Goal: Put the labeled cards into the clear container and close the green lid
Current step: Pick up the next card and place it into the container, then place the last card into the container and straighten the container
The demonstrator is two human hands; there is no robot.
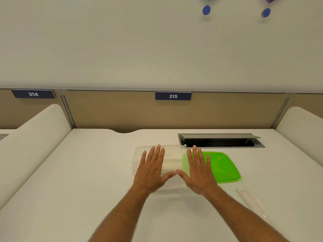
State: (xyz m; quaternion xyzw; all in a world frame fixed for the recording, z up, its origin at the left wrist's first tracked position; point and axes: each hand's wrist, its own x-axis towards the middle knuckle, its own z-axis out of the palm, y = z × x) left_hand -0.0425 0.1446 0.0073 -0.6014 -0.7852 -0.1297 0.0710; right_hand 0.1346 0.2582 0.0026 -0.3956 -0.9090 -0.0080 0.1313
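One clear container (139, 152), one green lid (222, 165) beside it, perhaps two cards (172, 165) inside. Left hand (152, 172) and right hand (199, 173) hover flat, fingers spread, holding nothing, over a white desk (87, 172).

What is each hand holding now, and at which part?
Nothing is held. The left hand is open and flat over the clear container; the right hand is open over the green lid.

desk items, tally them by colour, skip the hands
clear: 2, the container and a flat sleeve at the near right
green: 1, the lid lying beside the container
white: at least 1 card inside the container; the hands hide any more
total: 4 visible
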